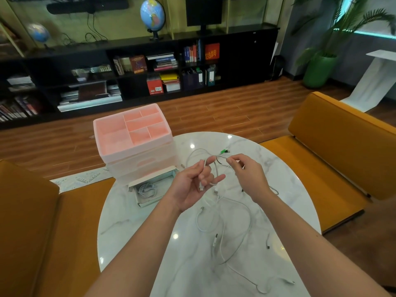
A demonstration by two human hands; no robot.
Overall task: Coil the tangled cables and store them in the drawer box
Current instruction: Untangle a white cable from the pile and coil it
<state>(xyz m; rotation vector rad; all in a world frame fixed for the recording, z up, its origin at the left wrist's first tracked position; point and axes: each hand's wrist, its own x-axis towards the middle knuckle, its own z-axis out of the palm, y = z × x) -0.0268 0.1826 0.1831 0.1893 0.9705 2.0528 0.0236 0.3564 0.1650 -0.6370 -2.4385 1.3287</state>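
Note:
Several white cables (222, 219) lie tangled on the round white marble table (192, 264). My left hand (192, 185), palm up above the table, holds a white cable looped over its fingers, with a plug end hanging near the palm. My right hand (246, 172) pinches the same cable a little to the right, near a green-tipped connector (224, 151). The pink and white drawer box (134, 142) stands at the table's far left, its bottom drawer (150, 189) pulled out with a coiled white cable (146, 189) inside.
Orange sofas flank the table on the left (32, 221) and right (334, 151). Loose plug ends lie near the table's right edge (267, 243). A black bookshelf (128, 67) and a potted plant (319, 67) stand beyond on the wooden floor.

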